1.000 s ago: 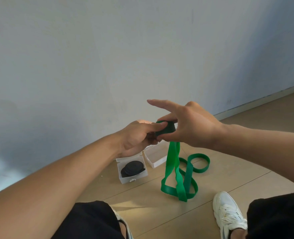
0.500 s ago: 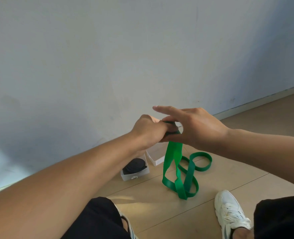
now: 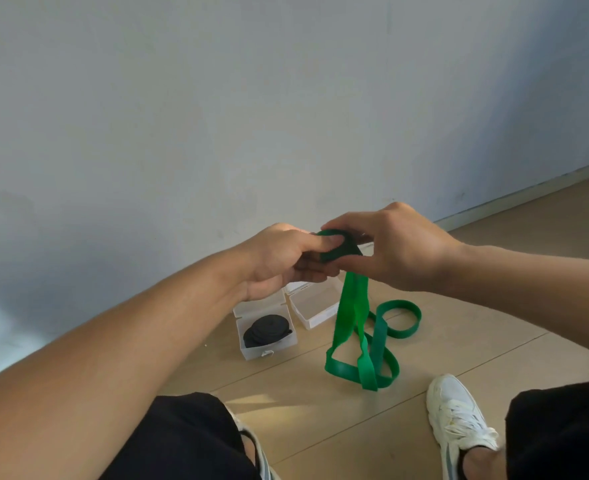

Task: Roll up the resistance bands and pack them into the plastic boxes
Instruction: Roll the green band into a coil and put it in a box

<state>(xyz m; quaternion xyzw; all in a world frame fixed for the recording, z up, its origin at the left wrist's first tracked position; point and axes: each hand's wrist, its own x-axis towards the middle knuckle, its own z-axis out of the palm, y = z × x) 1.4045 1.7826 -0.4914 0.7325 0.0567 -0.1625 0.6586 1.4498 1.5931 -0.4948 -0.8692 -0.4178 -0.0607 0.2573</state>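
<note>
You are holding the rolled end of the green band [image 3: 352, 313] up between both hands. Your left hand [image 3: 286, 261] is pinching the roll, thumb on top and fingers curled beneath. Your right hand [image 3: 397, 247] is gripping its other side, fingers curled over it. The loose length is hanging to the wooden floor [image 3: 494, 299], lying there in loops. Below your hands two clear boxes are sitting open: the left box [image 3: 269, 344] is holding a rolled black band [image 3: 267, 329]; the right box [image 3: 315, 308] is lying just beside it.
</note>
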